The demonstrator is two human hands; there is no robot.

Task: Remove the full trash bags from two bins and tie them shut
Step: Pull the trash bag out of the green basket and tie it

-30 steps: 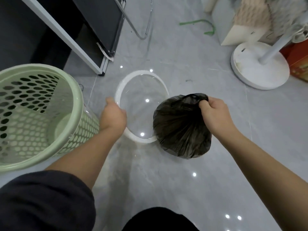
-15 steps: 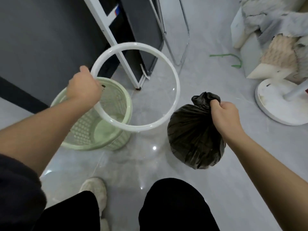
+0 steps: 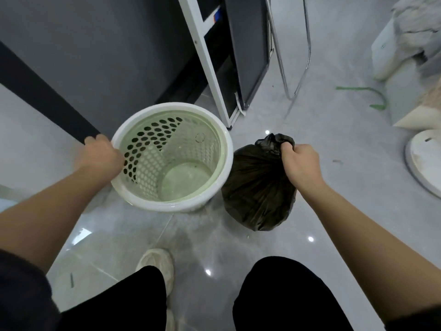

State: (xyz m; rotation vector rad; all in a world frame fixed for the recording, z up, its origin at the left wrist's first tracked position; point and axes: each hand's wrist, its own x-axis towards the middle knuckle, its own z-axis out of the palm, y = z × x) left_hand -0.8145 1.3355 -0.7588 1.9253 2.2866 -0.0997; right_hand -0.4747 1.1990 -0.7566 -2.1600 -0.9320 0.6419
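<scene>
I've got glossy grey floor tiles [image 3: 334, 163] dotted with lamp glints. Up left there's a dark grey wall [image 3: 107, 56], and beside it a slanting white frame bar [image 3: 205, 58] and a black panel [image 3: 248, 48]. A bent chrome tube [image 3: 307, 44] comes down just right of that. Farther right, a green strip [image 3: 377, 94] lies on the tiles (curled like a hook). A white round base [image 3: 424, 161] sits at the edge, with crumpled grey cloth [image 3: 415, 22] top right.

Fingertips of the left hand [image 3: 99, 156] vanish over the white plastic ring [image 3: 228, 154] on the pale green perforated plastic bin [image 3: 186, 149]. Fingers of the right hand [image 3: 301, 166] are buried in the gathered neck of the black plastic trash bag [image 3: 257, 187]; knotted or not, I cannot tell. The round white stand base [image 3: 422, 161] is cut off at right; a black trouser leg [image 3: 119, 299] hides the pale shoe's [image 3: 157, 261] heel.
</scene>
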